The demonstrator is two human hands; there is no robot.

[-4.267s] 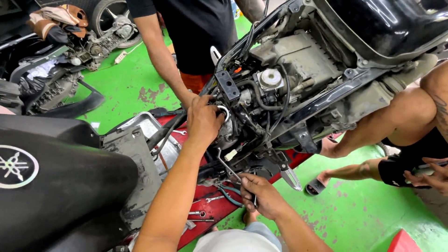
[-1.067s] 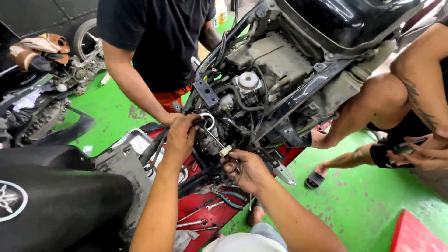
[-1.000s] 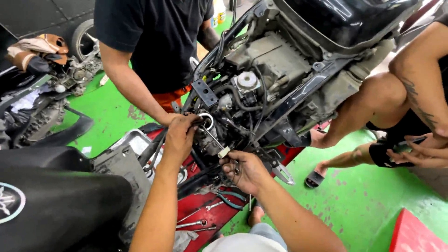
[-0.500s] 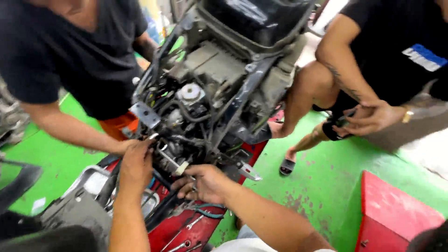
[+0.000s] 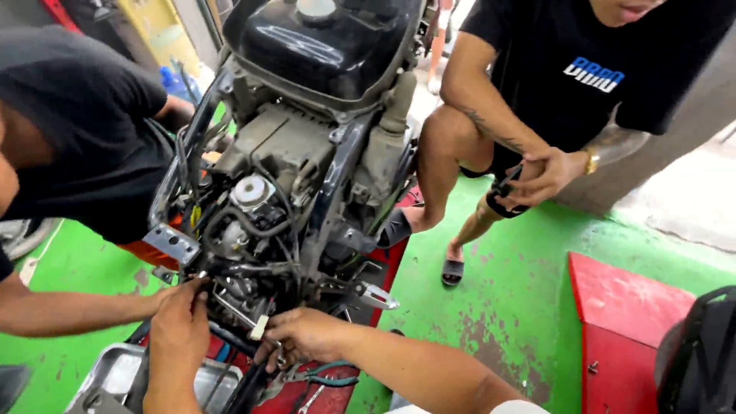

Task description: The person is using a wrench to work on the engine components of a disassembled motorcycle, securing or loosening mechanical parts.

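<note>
A stripped motorcycle stands in front of me with its engine (image 5: 261,207) and wiring bare under a black tank (image 5: 322,46). My left hand (image 5: 180,326) reaches up to the engine's lower left, its fingertips pressed against a small part by a grey bracket (image 5: 172,244). I cannot tell whether that hand grips anything. My right hand (image 5: 303,337) is curled under the engine. Its fingers close on a slim metal rod with a white end (image 5: 259,328).
A co-worker's forearm (image 5: 69,310) comes in from the left beside my left hand. Another person (image 5: 567,84) squats at the right on the green floor (image 5: 498,322). Teal-handled pliers (image 5: 318,376) lie below my right hand. A metal tray (image 5: 111,376) is at lower left, a red ramp (image 5: 621,307) at right.
My view has swung up and to the right, bringing the squatting person and the red ramp into sight. Both my hands stay at the underside of the engine, the right one still at the white-ended rod.
</note>
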